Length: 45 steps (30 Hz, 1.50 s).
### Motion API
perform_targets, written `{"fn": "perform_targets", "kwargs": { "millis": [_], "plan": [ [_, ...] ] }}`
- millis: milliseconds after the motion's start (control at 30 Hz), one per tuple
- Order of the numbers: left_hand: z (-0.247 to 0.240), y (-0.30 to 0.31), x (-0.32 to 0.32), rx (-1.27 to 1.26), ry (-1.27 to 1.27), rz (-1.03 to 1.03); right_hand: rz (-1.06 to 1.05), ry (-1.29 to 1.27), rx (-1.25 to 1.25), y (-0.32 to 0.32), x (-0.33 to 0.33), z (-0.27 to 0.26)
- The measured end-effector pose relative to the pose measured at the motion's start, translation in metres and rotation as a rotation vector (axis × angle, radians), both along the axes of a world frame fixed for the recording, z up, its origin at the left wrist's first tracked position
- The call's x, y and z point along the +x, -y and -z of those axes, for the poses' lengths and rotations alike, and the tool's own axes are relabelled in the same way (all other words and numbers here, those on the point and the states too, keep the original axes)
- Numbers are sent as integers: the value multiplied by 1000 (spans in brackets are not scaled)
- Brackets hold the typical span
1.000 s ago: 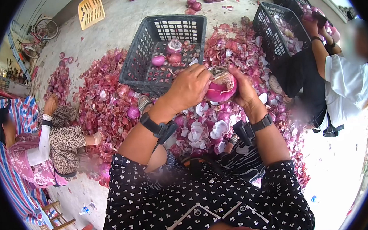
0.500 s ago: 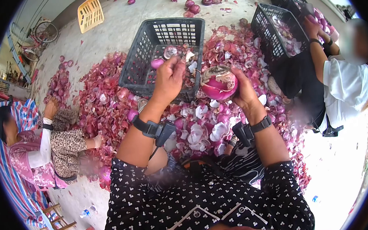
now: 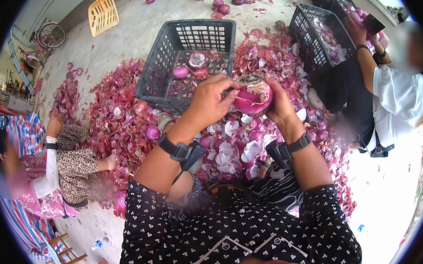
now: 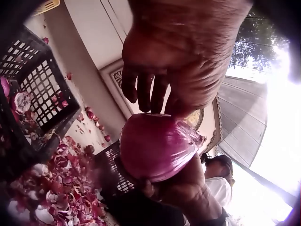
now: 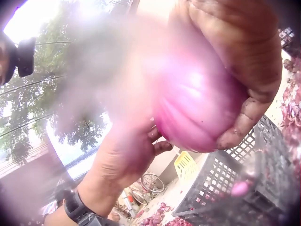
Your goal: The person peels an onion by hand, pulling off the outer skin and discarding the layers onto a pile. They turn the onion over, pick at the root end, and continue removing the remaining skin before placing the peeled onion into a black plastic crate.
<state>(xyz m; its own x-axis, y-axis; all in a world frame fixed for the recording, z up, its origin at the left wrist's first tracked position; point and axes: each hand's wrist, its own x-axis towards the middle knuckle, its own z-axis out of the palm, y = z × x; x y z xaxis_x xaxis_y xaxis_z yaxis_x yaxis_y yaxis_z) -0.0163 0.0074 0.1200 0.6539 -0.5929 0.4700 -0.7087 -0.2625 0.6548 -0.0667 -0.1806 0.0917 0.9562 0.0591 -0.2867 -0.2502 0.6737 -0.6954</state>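
A large red onion (image 3: 252, 100) with a dry, greyish root end facing up is in front of the wearer. My right hand (image 3: 281, 103) grips it from the right side, thumb near the top. My left hand (image 3: 213, 100) is at the onion's left edge, its fingers bent and pinching at the outer skin. In the left wrist view, the left fingertips (image 4: 145, 101) hang at the top of the glossy onion (image 4: 157, 146), while the right hand (image 4: 186, 188) supports it from below. In the right wrist view, glare blurs part of the onion (image 5: 202, 108).
A black plastic crate (image 3: 145, 85) with a few onions stands just ahead. Heaps of onion skins (image 3: 118, 106) surround it. One person (image 3: 44, 176) sits at the left; another (image 3: 398, 91) sits at the right by more black crates (image 3: 307, 41). A yellow slatted object (image 3: 102, 15) stands behind.
My left hand moved off the onion to over the crate, a pale skin piece showing beside it, then came back to the onion. The right hand keeps its grip.
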Motion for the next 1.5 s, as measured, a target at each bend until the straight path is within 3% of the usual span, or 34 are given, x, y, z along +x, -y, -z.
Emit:
{"fn": "perform_targets", "kwargs": {
  "millis": [233, 333, 400, 467, 533, 567, 933, 1033, 1233, 1400, 1467, 1500],
  "plan": [
    [5, 2, 1, 51, 75, -51, 17, -5, -3, -2, 0, 0],
    [8, 4, 2, -86, -55, -120, 4, -12, 16, -1, 0, -4],
    [4, 1, 6, -297, -460, -127, 6, -17, 19, 1, 2, -3],
    [1, 0, 5, -234, -444, -95, -41, 1, 8, 4, 3, 4],
    [-17, 4, -7, -111, -66, 97, -52, -20, 11, 4, 3, 8],
    [-15, 6, -8, -76, -34, 113, -69, -41, 14, 4, 3, 10],
    [-12, 9, -8, -4, -138, 190, -160, -77, -31, -2, 2, 12],
    [-12, 12, -10, -5, -189, 128, -158, -65, -78, -3, 4, 21],
    [-1, 12, -7, 13, -30, 21, -169, 4, -119, -10, -3, 10],
    [9, -1, 16, -129, -267, -251, -171, -14, -127, -6, -3, 11],
    [8, -11, 26, -170, -242, -322, -151, -7, -94, -4, -3, 8],
    [-4, -15, 25, -59, -291, -398, -132, -2, -62, -3, -4, 5]
  ]
}}
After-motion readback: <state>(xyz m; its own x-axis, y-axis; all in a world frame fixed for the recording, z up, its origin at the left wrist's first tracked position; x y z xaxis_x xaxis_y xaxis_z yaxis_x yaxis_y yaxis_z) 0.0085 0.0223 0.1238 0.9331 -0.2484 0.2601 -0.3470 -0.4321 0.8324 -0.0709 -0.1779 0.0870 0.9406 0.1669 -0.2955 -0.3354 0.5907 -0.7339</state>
